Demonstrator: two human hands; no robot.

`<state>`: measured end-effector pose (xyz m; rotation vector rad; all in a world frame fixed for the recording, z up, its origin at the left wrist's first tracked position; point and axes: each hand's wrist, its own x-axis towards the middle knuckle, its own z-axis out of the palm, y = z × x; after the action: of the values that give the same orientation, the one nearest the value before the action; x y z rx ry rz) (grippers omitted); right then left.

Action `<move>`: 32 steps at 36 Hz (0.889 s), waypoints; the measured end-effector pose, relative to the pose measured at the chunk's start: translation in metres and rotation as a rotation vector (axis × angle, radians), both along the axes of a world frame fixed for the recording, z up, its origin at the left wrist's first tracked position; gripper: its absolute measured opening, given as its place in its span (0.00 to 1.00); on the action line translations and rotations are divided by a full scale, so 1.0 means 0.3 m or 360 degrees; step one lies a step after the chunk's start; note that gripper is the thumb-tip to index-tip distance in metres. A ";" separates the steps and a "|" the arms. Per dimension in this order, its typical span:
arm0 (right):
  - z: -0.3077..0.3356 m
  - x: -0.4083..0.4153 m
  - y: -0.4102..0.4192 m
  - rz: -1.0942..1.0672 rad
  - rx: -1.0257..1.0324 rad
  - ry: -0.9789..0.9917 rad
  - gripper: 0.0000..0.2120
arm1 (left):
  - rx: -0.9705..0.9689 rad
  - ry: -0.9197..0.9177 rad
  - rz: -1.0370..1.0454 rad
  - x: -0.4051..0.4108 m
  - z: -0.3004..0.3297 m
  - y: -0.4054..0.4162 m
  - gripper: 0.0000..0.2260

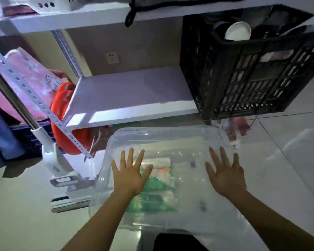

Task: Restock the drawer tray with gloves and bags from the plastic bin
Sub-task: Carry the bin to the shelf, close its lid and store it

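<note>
My left hand (130,175) and right hand (225,175) lie flat, fingers spread, holding nothing, on the clear plastic bin (170,140) (lid apparently on), so I should curl my grip under the near edges and lift evenly

Pale, glossy tiled floor (288,151), bearing a clear plastic bin (170,134) near the middle, with green and white packets dimly visible through its wall. Just left of the bin, a white appliance (56,165) lying on the tiles, with a flat white stack (69,203) on the near side of it. Farther off, a white metal shelf (130,95), its board bare on the left and carrying a black slatted crate (246,78) on the right, a white cup showing at the crate's top.
</note>
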<state>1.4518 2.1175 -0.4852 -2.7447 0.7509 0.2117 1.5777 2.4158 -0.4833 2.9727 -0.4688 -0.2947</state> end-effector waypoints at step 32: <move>0.014 0.075 -0.003 0.0174 -0.0204 -0.0062 0.29 | 0.0116 0.0486 -0.0193 -0.015 0.049 0.135 0.37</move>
<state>1.4744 2.1165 -0.4808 -2.9053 0.6246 0.1369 1.5731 2.4564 -0.4686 2.8972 -0.6106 -0.7789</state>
